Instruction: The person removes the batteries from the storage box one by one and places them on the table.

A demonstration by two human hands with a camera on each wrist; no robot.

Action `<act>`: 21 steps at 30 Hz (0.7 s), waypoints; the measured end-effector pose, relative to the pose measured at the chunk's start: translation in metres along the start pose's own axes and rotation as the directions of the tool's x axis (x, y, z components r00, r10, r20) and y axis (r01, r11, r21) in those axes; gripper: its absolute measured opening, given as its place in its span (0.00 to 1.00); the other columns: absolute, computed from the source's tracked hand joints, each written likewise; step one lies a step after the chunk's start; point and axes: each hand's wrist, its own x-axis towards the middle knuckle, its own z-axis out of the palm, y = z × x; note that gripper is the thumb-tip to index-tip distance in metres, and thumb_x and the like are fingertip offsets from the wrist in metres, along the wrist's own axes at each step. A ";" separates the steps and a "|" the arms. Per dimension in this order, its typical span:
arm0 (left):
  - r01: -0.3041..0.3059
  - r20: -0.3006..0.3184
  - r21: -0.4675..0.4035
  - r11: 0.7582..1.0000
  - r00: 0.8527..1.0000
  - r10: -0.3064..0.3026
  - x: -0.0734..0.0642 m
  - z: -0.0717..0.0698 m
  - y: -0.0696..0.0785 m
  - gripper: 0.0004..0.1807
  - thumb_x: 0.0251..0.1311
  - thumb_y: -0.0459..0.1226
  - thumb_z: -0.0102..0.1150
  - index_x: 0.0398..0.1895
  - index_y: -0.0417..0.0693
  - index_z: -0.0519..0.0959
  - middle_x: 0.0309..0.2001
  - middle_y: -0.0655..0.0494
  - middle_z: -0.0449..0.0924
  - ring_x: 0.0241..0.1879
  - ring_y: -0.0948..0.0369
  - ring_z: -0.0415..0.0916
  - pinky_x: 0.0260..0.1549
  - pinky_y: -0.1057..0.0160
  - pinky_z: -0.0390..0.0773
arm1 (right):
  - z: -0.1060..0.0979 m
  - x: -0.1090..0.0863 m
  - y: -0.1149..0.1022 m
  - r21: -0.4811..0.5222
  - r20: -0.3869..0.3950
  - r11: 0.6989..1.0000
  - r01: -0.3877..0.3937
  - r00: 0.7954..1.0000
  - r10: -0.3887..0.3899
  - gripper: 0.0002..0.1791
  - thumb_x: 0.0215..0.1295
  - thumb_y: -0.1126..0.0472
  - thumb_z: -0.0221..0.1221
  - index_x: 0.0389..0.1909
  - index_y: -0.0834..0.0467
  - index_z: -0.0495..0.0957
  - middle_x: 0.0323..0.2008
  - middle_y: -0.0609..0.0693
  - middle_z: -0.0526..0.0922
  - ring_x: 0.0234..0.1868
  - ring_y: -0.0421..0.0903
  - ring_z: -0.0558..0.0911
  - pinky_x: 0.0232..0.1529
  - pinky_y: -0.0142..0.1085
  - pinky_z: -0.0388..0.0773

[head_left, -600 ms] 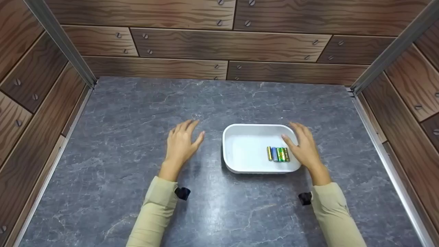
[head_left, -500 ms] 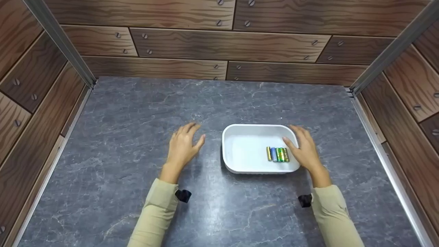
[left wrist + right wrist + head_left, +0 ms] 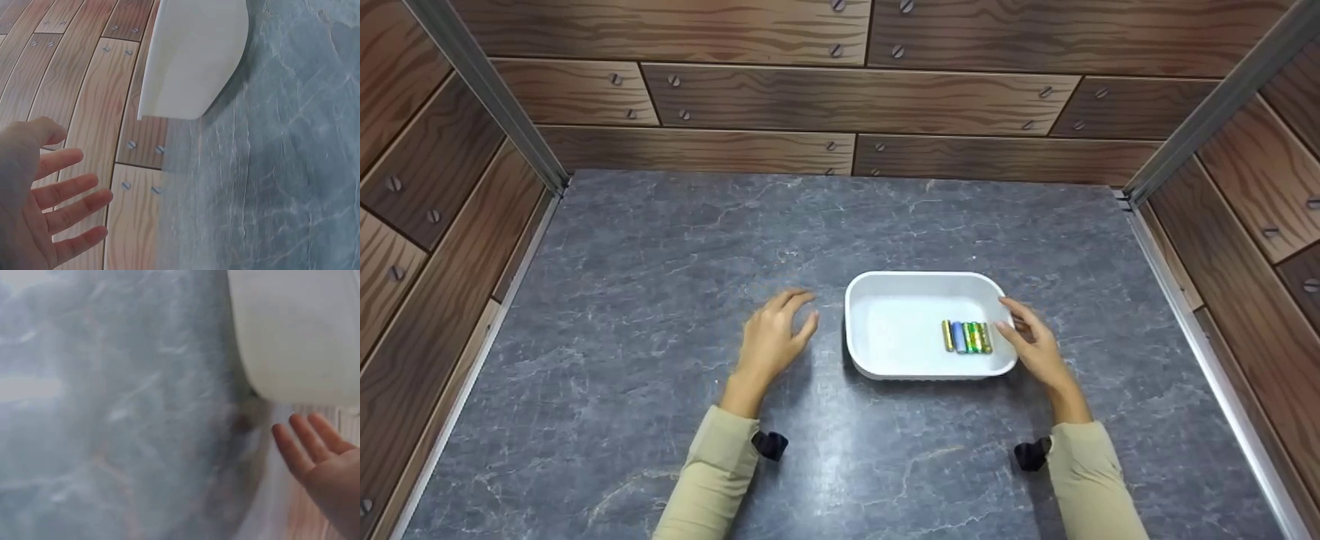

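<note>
A white rectangular basin (image 3: 892, 330) stands on the grey marbled tabletop. Several batteries (image 3: 976, 337), green, gold and blue, lie side by side in its right half. My left hand (image 3: 772, 341) hovers left of the basin, apart from it, with relaxed fingers spread and nothing held; the left wrist view shows the same hand (image 3: 50, 208) below the basin's side (image 3: 194, 56). At the basin's right rim is my right hand (image 3: 1036, 352), thumb over the edge and fingers outside. In the right wrist view its fingertips (image 3: 295, 433) are close to the wall; whether they touch cannot be told.
Wood-patterned panels (image 3: 750, 97) rise behind and on both sides of the tabletop (image 3: 660, 240). Metal posts stand at the two back corners, such as the right post (image 3: 1207, 112). A small black device (image 3: 770, 445) sits at each wrist.
My left hand has shifted right and toward me, nearer the basin. The right hand has drawn back a little from over the rim to the basin's right side. Basin and batteries stay put.
</note>
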 end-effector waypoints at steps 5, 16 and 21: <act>-0.011 0.011 -0.030 1.000 1.000 0.011 -0.002 0.003 0.008 0.14 0.61 0.43 0.59 0.48 0.51 0.82 0.45 0.53 0.85 0.41 0.56 0.85 0.35 0.55 0.83 | 0.001 -0.004 0.012 0.180 -0.012 0.984 0.012 1.000 -0.010 0.26 0.68 0.67 0.55 0.66 0.69 0.64 0.52 0.37 0.78 0.48 0.26 0.76 0.49 0.18 0.72; -0.117 0.078 -0.125 0.985 0.989 0.127 0.004 0.021 0.042 0.13 0.62 0.41 0.58 0.47 0.48 0.82 0.38 0.54 0.86 0.34 0.60 0.83 0.32 0.61 0.82 | -0.003 -0.004 0.034 0.511 0.088 0.859 0.024 0.993 -0.080 0.25 0.66 0.74 0.52 0.65 0.63 0.68 0.51 0.41 0.82 0.52 0.35 0.80 0.51 0.25 0.76; -0.147 0.140 -0.153 0.977 0.976 0.169 0.009 0.034 0.061 0.13 0.63 0.42 0.57 0.48 0.49 0.82 0.41 0.55 0.86 0.37 0.61 0.84 0.35 0.64 0.82 | -0.007 -0.004 0.037 0.550 0.171 0.834 -0.050 0.984 -0.054 0.28 0.68 0.72 0.49 0.69 0.62 0.62 0.57 0.39 0.78 0.59 0.33 0.75 0.56 0.24 0.72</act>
